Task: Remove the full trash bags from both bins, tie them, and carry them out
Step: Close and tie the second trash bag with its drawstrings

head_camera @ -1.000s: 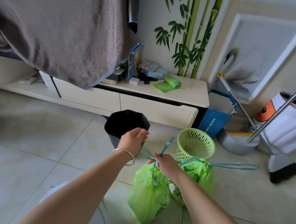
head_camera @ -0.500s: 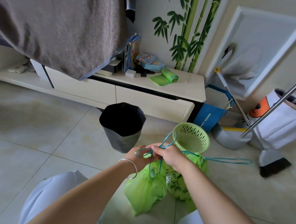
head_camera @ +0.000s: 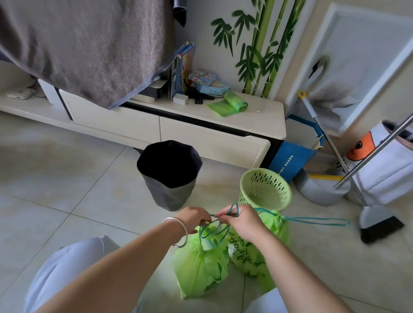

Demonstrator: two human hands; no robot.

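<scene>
Trash bags on tile floor: near bag (head_camera: pixel 201 266) and far bag (head_camera: pixel 262 248) touching, just in front of green basket (head_camera: pixel 265 188); dark bin (head_camera: pixel 168 174) to left. Bare floor (head_camera: pixel 51 194) open at left; cabinet (head_camera: pixel 190 133) edge behind, broom (head_camera: pixel 377 222) at right. Both bags green, bulging, necks cinched. Near bag hangs below hands. Left hand (head_camera: pixel 192 219) and right hand (head_camera: pixel 241 220) both pinch teal drawstring (head_camera: pixel 214 229), fingertips nearly meeting.

Bare floor tiles (head_camera: pixel 51 194) left; black bin (head_camera: pixel 168 175) blocks ahead.
</scene>
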